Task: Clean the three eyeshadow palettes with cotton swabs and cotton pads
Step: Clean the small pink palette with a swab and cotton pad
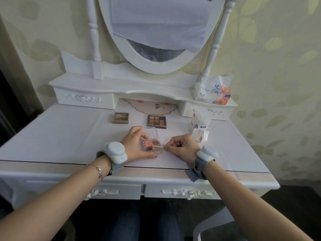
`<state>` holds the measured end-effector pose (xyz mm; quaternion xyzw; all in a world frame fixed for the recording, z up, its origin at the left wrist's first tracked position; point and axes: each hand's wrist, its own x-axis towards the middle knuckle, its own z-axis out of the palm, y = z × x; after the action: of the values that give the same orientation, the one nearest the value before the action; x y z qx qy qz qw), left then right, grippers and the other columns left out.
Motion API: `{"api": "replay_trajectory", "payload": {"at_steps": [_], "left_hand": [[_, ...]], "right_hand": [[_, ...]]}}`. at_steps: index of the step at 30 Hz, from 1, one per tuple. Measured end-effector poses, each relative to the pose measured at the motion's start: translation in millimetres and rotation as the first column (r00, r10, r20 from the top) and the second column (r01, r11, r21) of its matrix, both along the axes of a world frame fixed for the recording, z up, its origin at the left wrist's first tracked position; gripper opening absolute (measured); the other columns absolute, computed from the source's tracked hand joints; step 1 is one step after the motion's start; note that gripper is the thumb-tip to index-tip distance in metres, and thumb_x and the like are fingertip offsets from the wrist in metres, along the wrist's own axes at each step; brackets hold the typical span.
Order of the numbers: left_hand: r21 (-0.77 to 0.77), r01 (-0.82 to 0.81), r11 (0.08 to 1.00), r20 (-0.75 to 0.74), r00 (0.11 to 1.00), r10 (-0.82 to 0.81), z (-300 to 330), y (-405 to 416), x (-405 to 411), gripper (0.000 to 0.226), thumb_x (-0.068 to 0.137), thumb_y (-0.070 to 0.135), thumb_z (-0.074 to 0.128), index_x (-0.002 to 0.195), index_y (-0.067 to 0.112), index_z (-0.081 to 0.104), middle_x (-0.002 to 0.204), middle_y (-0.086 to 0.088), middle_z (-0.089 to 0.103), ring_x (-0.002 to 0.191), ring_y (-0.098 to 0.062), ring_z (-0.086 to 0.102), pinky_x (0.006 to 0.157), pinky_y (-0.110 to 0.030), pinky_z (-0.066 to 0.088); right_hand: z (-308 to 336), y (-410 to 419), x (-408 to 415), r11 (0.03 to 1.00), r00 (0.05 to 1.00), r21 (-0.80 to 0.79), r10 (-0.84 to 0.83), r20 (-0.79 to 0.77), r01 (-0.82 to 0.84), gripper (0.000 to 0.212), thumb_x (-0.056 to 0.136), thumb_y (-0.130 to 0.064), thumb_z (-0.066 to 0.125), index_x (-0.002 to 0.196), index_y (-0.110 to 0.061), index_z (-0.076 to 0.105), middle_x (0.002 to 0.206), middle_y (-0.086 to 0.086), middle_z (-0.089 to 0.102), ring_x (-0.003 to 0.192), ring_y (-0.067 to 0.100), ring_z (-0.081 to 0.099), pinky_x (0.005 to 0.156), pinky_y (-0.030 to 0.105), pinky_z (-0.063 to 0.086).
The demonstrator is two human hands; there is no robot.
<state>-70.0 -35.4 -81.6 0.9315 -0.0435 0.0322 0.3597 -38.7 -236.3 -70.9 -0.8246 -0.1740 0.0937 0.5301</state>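
A small clear-cased eyeshadow palette (151, 146) with pink and brown pans lies open on the dressing table, its lid (152, 131) tipped back. My left hand (137, 145) grips the palette's left side, thumb along its front edge. A cotton swab (157, 146) is pinched in my right hand (180, 147), its tip touching the pink pan. Farther back lie a beige closed palette (121, 118) and an open palette of several brown shades (156, 121). A used, stained cotton pad (200, 135) lies to the right.
A bag of cotton pads (200, 120) stands right of the palettes, and a tissue pack (212, 91) sits on the raised shelf. An oval mirror (156, 32) rises behind. The table's front edge (139, 178) is near my wrists.
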Motion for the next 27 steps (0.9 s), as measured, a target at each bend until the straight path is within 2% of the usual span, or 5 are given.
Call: {"api": "replay_trajectory", "payload": {"at_steps": [7, 13, 17, 20, 27], "left_hand": [[-0.014, 0.008, 1.0, 0.004, 1.0, -0.008, -1, 0, 0, 0.099, 0.029, 0.071, 0.062, 0.112, 0.018, 0.055, 0.144, 0.0, 0.027, 0.132, -0.009, 0.033, 0.095, -0.008, 0.021], [-0.098, 0.065, 0.993, -0.063, 0.995, -0.072, 0, 8, 1, 0.095, 0.03, 0.067, 0.064, 0.112, 0.02, 0.058, 0.146, -0.003, 0.026, 0.136, -0.01, 0.03, 0.113, -0.026, 0.026], [-0.168, 0.123, 0.978, -0.088, 0.986, -0.139, -1, 13, 4, 0.096, 0.032, 0.059, 0.07, 0.117, 0.018, 0.059, 0.148, -0.001, 0.023, 0.132, -0.004, 0.03, 0.105, -0.014, 0.026], [-0.223, 0.157, 0.962, -0.114, 0.976, -0.185, -2, 15, 6, 0.089, 0.04, 0.044, 0.081, 0.12, 0.013, 0.057, 0.149, -0.002, 0.022, 0.125, 0.002, 0.03, 0.1, -0.009, 0.026], [-0.235, 0.136, 0.963, -0.091, 0.983, -0.161, -4, 16, 9, 0.1, 0.029, 0.054, 0.069, 0.12, 0.013, 0.058, 0.148, -0.002, 0.025, 0.124, 0.002, 0.031, 0.099, -0.009, 0.026]], "right_hand": [[3, -2, 0, 0.998, 0.997, -0.015, 0.06, -0.038, -0.061, 0.009, 0.08, -0.01, 0.071, 0.073, -0.007, 0.072, 0.043, -0.01, 0.047, 0.04, 0.001, 0.031, 0.042, 0.013, 0.025], [-1, -8, 7, 0.985, 0.996, 0.159, -0.051, -0.079, 0.063, 0.01, 0.083, -0.005, 0.067, 0.073, -0.002, 0.067, 0.039, -0.011, 0.046, 0.035, 0.0, 0.029, 0.037, 0.012, 0.023], [-4, -9, 10, 0.986, 0.995, 0.13, -0.095, -0.043, 0.099, 0.012, 0.082, -0.006, 0.067, 0.07, -0.005, 0.067, 0.041, -0.011, 0.044, 0.037, 0.0, 0.029, 0.038, 0.012, 0.024], [-6, -9, 12, 0.993, 0.997, 0.088, -0.079, -0.025, 0.081, 0.016, 0.081, -0.007, 0.068, 0.066, -0.01, 0.066, 0.048, -0.002, 0.044, 0.04, 0.002, 0.029, 0.04, 0.013, 0.024], [-5, -9, 11, 0.998, 0.998, 0.016, -0.059, 0.021, 0.058, 0.012, 0.081, -0.008, 0.067, 0.072, 0.0, 0.067, 0.054, 0.003, 0.044, 0.043, 0.002, 0.031, 0.042, 0.013, 0.027]]}}
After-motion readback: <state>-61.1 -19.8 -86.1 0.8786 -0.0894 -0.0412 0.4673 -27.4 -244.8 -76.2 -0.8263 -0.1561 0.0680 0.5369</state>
